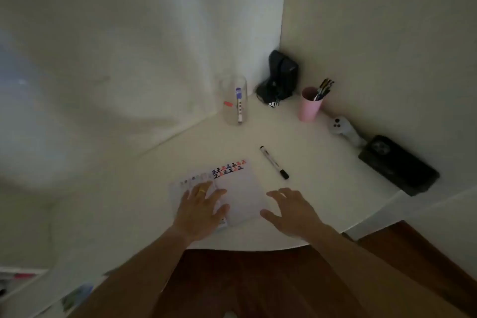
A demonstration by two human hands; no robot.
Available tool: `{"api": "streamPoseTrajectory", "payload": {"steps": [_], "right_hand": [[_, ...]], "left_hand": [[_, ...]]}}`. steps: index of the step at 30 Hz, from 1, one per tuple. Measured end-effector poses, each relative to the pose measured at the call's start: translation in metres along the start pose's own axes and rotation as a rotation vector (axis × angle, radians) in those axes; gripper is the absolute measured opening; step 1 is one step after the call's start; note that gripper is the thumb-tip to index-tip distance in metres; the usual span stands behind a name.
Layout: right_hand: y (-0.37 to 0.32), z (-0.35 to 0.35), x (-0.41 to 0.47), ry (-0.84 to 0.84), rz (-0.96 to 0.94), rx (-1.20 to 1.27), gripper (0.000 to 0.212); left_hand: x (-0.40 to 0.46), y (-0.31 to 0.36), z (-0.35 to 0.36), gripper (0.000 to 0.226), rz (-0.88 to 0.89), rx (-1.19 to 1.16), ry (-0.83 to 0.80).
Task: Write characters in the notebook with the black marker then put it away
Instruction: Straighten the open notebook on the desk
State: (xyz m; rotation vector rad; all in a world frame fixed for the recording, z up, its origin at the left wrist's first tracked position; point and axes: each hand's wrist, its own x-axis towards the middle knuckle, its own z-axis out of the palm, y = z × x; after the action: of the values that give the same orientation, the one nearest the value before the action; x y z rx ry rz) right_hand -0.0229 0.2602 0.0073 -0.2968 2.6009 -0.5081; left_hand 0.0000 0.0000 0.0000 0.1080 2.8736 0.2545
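Note:
An open white notebook (237,188) lies on the white table (322,188), with rows of black and red characters along its top edge. My left hand (201,206), a ring on one finger, rests flat on the notebook's left page with fingers spread. My right hand (291,212) hovers open just right of the notebook, holding nothing. The black marker (274,162), capped, lies on the table to the upper right of the notebook, a short way beyond my right fingertips.
A clear cup (233,100) holding a marker stands at the back by the wall. A pink cup (311,103) with pens, a black device (281,77), a white controller (343,128) and a black phone (398,165) line the right wall.

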Motion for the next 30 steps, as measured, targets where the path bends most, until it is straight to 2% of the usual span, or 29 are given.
{"api": "streamPoseTrajectory", "payload": {"steps": [4, 9, 22, 25, 27, 30], "right_hand": [[0.021, 0.054, 0.047, 0.175, 0.001, -0.124, 0.065], [0.032, 0.097, 0.067, 0.466, -0.040, -0.185, 0.054], [0.041, 0.120, 0.071, 0.678, -0.119, -0.242, 0.052], [0.040, 0.123, 0.068, 0.682, -0.105, -0.229, 0.051], [0.038, 0.122, 0.063, 0.674, -0.086, -0.225, 0.050], [0.034, 0.124, 0.052, 0.638, -0.054, -0.207, 0.047]], "left_hand": [[0.031, -0.017, 0.056, 0.049, 0.038, 0.003, 0.115], [0.039, -0.020, 0.100, 0.044, 0.038, 0.010, 0.325], [0.043, -0.031, 0.127, 0.040, 0.106, 0.005, 0.565], [0.043, -0.034, 0.132, 0.041, 0.125, 0.011, 0.587], [0.040, -0.033, 0.131, 0.049, 0.110, 0.028, 0.561], [0.028, -0.030, 0.130, 0.062, 0.045, 0.037, 0.372]]}}
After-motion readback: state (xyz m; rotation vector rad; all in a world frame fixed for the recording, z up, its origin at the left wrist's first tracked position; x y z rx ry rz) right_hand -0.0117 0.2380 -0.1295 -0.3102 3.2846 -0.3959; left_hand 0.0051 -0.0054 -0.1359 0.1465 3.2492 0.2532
